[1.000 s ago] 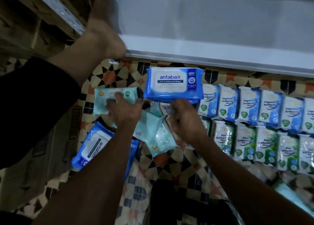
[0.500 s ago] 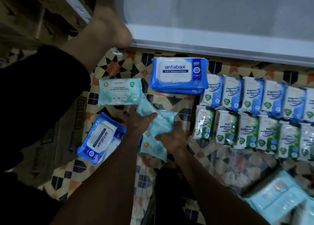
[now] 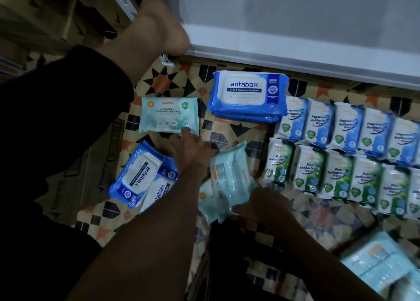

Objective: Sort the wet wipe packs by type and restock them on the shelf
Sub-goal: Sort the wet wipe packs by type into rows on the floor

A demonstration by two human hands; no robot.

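I note bare floor mat (image 3: 229,131) between guardian pack (image 3: 168,115) and antabax stack (image 3: 248,96), passable, pine packs row (image 3: 336,178) walls the right, knee (image 3: 156,28) blocks upper left

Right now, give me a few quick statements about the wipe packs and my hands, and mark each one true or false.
1. The right hand holds teal packs. True.
2. The left hand grips an antabax pack. False: its fingertips touch the guardian pack.
3. The antabax stack lies left of the guardian pack. False: right of it.
4. The pine packs sit nearer me than the fragrance-free packs. True.
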